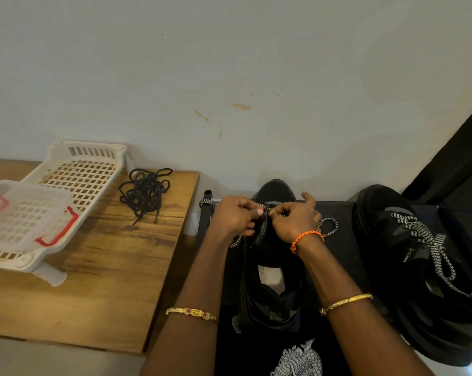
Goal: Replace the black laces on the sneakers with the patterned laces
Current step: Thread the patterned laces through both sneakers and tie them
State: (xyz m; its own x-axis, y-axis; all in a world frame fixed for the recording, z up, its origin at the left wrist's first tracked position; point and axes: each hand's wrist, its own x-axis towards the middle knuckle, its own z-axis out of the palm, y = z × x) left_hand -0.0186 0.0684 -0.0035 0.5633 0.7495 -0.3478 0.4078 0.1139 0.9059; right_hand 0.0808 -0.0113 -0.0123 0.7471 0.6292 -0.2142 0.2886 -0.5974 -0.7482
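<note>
While a black-and-white patterned lace (327, 226) loops out on both sides of the middle black sneaker (273, 267) on the dark rack (338, 240), left hand (236, 217) and right hand (294, 218) pinch it near the toe. Discarded black laces (145, 192) lie tangled on the wooden table (107, 267).

Bare forearms, no sleeves. Left arm: gold bangle (192, 313) with red stones. Right arm: plain gold bangle (345, 303), plus orange braided thread (307, 238) at wrist. Black shirt (270, 351), white graphic print.
</note>
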